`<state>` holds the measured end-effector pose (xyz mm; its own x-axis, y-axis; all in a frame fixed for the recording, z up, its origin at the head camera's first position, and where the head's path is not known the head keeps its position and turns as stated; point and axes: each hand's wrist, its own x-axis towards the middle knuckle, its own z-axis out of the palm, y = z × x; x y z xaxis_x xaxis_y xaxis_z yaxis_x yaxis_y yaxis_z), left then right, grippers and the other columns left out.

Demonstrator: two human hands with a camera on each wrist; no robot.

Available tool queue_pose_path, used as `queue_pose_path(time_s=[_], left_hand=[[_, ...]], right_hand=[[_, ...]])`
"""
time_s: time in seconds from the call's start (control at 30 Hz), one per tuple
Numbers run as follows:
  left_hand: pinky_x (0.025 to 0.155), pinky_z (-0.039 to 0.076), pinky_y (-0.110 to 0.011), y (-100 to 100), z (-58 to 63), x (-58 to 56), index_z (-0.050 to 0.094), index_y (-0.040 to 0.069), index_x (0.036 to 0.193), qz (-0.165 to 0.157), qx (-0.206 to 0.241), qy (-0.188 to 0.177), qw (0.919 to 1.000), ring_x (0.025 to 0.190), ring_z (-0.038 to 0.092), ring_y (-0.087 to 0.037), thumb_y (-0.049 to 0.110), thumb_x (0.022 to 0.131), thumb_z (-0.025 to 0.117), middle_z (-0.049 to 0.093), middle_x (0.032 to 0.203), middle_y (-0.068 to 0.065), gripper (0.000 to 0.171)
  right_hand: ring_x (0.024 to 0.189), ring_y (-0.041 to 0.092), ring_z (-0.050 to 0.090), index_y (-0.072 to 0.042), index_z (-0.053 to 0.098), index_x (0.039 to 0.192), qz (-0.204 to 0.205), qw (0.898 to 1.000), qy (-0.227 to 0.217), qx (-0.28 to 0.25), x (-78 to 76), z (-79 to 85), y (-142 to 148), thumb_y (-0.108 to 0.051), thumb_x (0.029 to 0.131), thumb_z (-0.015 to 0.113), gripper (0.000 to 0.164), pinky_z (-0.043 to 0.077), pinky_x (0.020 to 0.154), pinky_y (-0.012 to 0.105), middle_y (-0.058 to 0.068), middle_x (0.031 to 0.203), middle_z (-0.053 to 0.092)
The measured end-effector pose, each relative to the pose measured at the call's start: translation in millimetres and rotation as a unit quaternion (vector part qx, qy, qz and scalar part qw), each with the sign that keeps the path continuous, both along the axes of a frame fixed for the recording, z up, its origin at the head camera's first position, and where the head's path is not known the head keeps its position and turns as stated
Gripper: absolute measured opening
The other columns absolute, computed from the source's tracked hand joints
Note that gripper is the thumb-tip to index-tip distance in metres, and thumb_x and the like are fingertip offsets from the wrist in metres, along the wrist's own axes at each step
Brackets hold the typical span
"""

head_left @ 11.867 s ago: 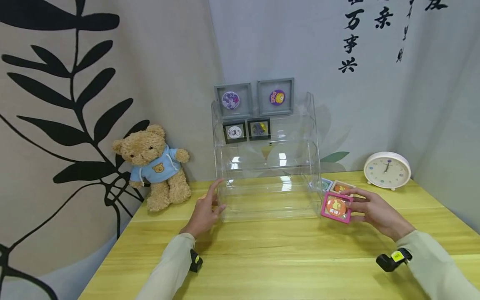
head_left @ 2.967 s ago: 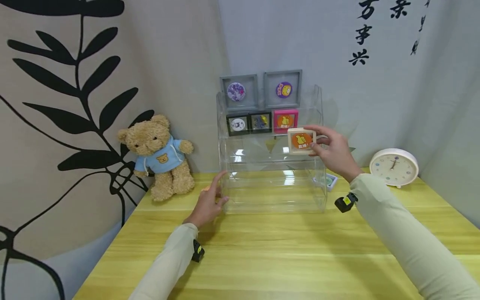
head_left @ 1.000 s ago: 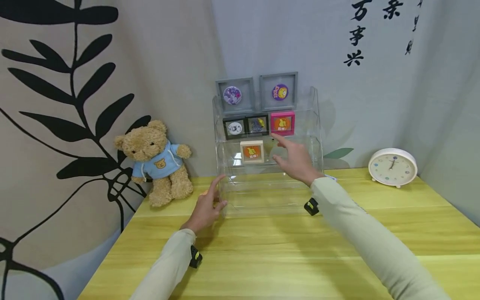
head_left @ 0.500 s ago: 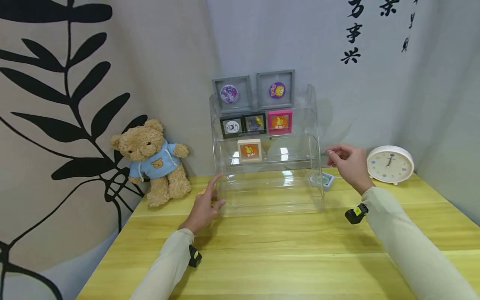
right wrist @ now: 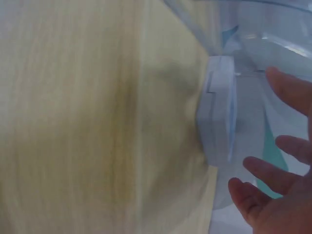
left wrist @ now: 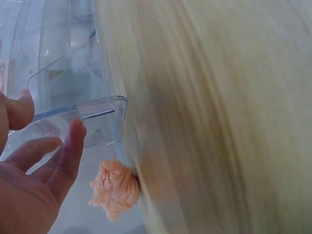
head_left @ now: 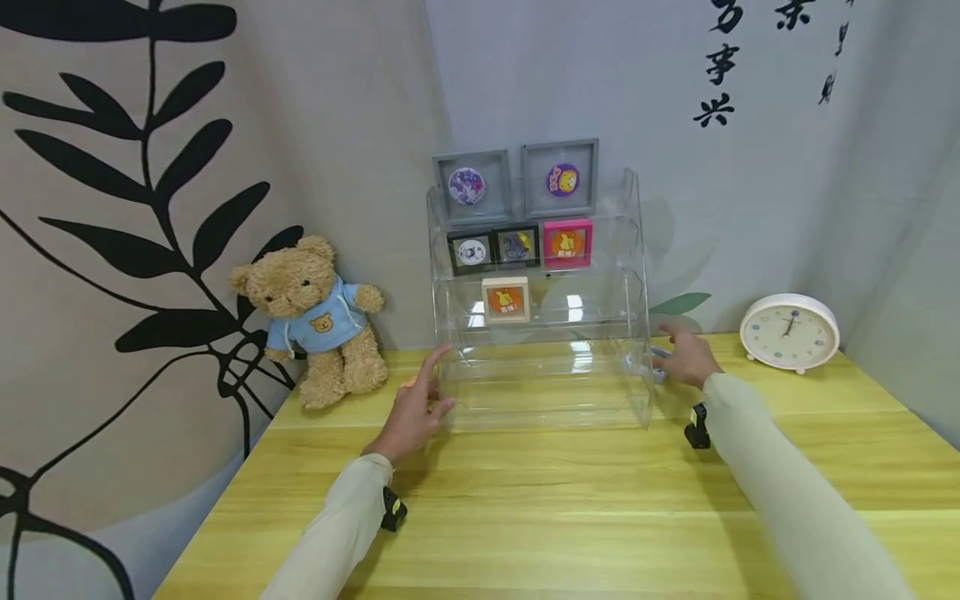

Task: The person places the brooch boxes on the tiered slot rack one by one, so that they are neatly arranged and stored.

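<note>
A clear tiered display rack (head_left: 547, 392) stands on the table with small framed badges on its upper tiers. My left hand (head_left: 410, 417) is at the rack's left side, its fingertips right at the clear edge; the left wrist view shows the fingers loosely extended. On the third tier sits a cream-framed orange badge (head_left: 506, 300). My right hand (head_left: 686, 358) reaches beside the rack's right side, fingers spread and holding nothing. Below it, a pale square frame (right wrist: 218, 111) stands on the table close to the rack, partly hidden by the hand in the head view.
Grey frames (head_left: 560, 177) top the rack, above two black frames and a pink frame (head_left: 567, 243). A teddy bear (head_left: 318, 321) sits at left, a white clock (head_left: 790, 332) at back right. A bunched peach-coloured thing (left wrist: 115, 189) lies behind my left hand.
The pink and cream frames went from the right side onto the rack. My right hand let go of the cream frame, drew back right, then lowered to the pale frame. The left hand stayed.
</note>
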<state>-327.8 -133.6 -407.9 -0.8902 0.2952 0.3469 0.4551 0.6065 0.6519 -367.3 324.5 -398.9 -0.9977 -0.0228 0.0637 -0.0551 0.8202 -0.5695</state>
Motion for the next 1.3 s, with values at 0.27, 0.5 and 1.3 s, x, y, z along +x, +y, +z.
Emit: queue_pose_path(time_s=[0.27, 0.5, 1.3], left_hand=[[0.082, 0.064, -0.039, 2.8, 0.5, -1.4, 0.023, 0.043, 0.156, -0.007, 0.000, 0.000, 1.0000, 0.105, 0.072, -0.034, 0.001, 0.094, 0.068, 0.061, 0.133, -0.033, 0.087], [0.083, 0.064, -0.041, 2.8, 0.8, -0.9, 0.023, 0.045, 0.156, -0.009, -0.001, -0.003, 1.0000, 0.107, 0.071, -0.035, 0.003, 0.094, 0.067, 0.060, 0.134, -0.033, 0.086], [0.081, 0.064, -0.042, -2.2, 0.3, -0.8, 0.022, 0.043, 0.157, -0.004, -0.007, 0.002, 1.0000, 0.103, 0.072, -0.033, 0.003, 0.094, 0.067, 0.061, 0.132, -0.034, 0.086]], right_hand=[[0.126, 0.066, 0.040, 0.007, 0.035, 0.149, -0.017, 0.999, -0.013, 0.031, -8.4, -10.7, 2.7, -0.024, 0.095, 0.061, 0.068, 0.040, 0.104, 0.072, 0.044, 0.137, 0.048], [0.129, 0.064, 0.031, 0.011, 0.042, 0.142, -0.050, 0.999, 0.007, 0.010, -4.5, -13.3, 4.1, -0.013, 0.085, 0.070, 0.068, 0.040, 0.102, 0.069, 0.047, 0.144, 0.032], [0.088, 0.028, 0.061, 0.001, 0.002, 0.160, -0.014, 0.982, -0.060, -0.179, 34.0, 1.6, 32.4, -0.004, 0.082, 0.080, 0.110, 0.065, 0.068, 0.041, 0.041, 0.127, 0.037]])
